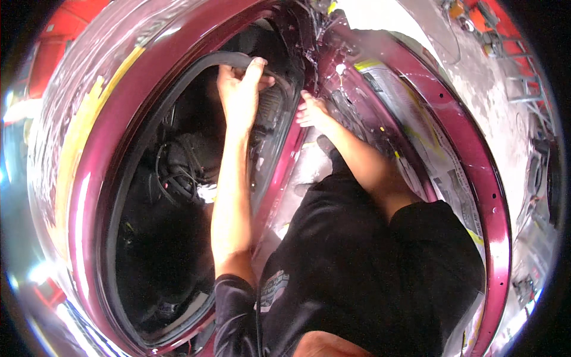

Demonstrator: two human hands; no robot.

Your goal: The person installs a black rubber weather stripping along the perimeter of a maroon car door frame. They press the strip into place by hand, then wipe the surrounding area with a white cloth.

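My left hand [241, 89] pinches a black rubber door seal [205, 62] between thumb and fingers, at the upper part of a car's door opening. From there the seal runs along the curved edge of the maroon door frame [92, 172] and down the left side. My right hand [313, 113] is beside the maroon pillar [284, 152] on the right of the opening. Its fingers are stretched and slightly apart, with nothing seen in them. Whether the fingertips touch the pillar, I cannot tell.
A maroon car door [470, 137] stands open at my right, with masking paper [443, 154] and yellow tape inside. Clear plastic sheeting [53, 149] covers the body at left. Coiled cables [175, 172] lie in the dark interior. A metal rack [526, 80] stands at far right.
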